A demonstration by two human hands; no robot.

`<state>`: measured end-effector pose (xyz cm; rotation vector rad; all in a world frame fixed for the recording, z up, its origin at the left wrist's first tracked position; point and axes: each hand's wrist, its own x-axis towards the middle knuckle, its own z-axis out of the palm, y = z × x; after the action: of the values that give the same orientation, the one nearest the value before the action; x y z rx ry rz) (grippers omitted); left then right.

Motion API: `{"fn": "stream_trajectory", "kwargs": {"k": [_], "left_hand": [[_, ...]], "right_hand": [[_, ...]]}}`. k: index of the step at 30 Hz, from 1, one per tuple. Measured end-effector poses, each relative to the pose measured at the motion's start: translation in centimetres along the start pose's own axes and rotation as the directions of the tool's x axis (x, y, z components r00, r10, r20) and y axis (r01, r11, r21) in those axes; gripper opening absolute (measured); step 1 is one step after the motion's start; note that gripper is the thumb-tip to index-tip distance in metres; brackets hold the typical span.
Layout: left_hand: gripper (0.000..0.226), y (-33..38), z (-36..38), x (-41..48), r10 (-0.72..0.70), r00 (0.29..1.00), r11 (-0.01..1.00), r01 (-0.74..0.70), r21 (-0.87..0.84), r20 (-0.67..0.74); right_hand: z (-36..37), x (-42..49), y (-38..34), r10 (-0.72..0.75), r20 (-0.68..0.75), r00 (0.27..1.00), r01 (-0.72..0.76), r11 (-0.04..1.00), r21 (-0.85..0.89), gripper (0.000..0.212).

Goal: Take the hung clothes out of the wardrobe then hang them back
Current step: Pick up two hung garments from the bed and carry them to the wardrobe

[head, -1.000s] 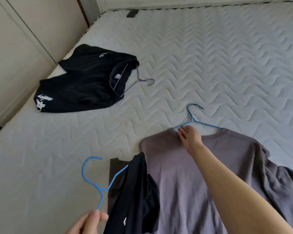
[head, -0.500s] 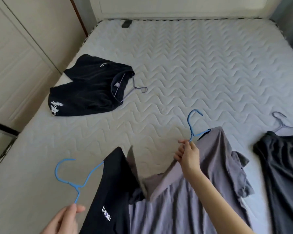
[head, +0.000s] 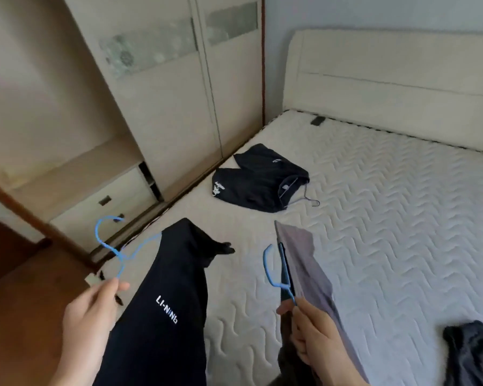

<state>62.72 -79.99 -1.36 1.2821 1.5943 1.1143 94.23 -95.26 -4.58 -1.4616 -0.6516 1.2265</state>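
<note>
White quilted mattress [head: 379, 224], cream wardrobe [head: 168, 115]

— What's on the bed?
— A bare quilted mattress [head: 374, 218]. A crumpled black garment [head: 257, 182] lies near its left edge, a grey hanger [head: 310, 200] poking out of it.
— Anything else?
— A dark grey garment [head: 474, 355], lower right.

A home bedroom; a bare quilted mattress [head: 388, 218] against a cream headboard [head: 388, 79]; a sliding-door wardrobe [head: 179, 107] alongside; clothes on hangers lie about.
</note>
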Motion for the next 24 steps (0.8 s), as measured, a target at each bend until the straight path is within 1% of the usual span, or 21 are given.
{"fn": "stream_trajectory", "kwargs": {"k": [1,2,3,5,7,9,11,12,15,17,20,24], "left_hand": [[0.03,0.6,-1.7,-0.8,0.021,0.999,0.999,-0.022,-0.039,-0.038],[0.027,0.9,-3.5,-1.5,0.047,0.996,0.998,-0.05,-0.043,-0.078],[0.027,0.8,-5.5,-2.4,0.046,0.988,0.998,-0.053,-0.04,-0.148],[0.028,0.1,-9.6,-4.1,-0.016,0.967,0.998,-0.001,-0.065,-0.253],[0.027,-0.9,-13.8,-6.1,-0.086,0.931,0.995,0.062,-0.079,-0.354],[0.027,-2.2,-17.8,-8.3,-0.154,0.88,0.988,0.122,-0.1,-0.45],[0.028,-3.9,-21.8,-10.3,-0.202,0.818,0.979,0.178,-0.097,-0.538],[0.028,-4.9,-23.8,-11.2,-0.209,0.791,0.978,0.185,-0.101,-0.575],[0.03,-8.1,-29.4,-13.4,-0.211,0.75,0.977,0.171,-0.125,-0.627],[0.032,-10.4,-32.9,-14.3,-0.221,0.729,0.975,0.163,-0.148,-0.648],[0.033,-13.8,-38.2,-14.5,-0.271,0.71,0.962,0.174,-0.211,-0.65],[0.035,-17.3,-44.8,-13.1,-0.338,0.698,0.941,0.24,-0.239,-0.631]], "right_hand": [[1.5,-0.7,-0.2,-0.045,0.053,0.998,0.05,0.994,-0.097,0.037],[3.0,-1.2,-0.5,-0.087,0.11,0.99,0.108,0.975,-0.196,0.038],[4.8,-1.8,-0.8,-0.121,0.165,0.979,0.162,0.951,-0.264,0.036],[8.7,-2.7,-1.4,-0.141,0.256,0.956,0.216,0.931,-0.295,0.031],[13.2,-3.1,-1.2,-0.096,0.329,0.939,0.199,0.934,-0.297,0.033],[17.8,-3.3,-0.2,-0.03,0.362,0.932,0.15,0.939,-0.308,0.039],[22.5,-4.0,0.6,0.039,0.416,0.908,0.102,0.944,-0.313,0.037],[24.9,-4.4,0.9,0.064,0.454,0.889,0.093,0.944,-0.316,0.034],[32.0,-5.8,1.2,0.086,0.552,0.829,0.111,0.943,-0.313,0.03],[36.8,-6.4,1.7,0.085,0.585,0.807,0.134,0.937,-0.322,0.03],[43.9,-7.0,3.6,0.09,0.59,0.803,0.161,0.919,-0.36,0.03],[52.1,-7.0,6.1,0.062,0.589,0.806,0.246,0.87,-0.427,0.032]]}}
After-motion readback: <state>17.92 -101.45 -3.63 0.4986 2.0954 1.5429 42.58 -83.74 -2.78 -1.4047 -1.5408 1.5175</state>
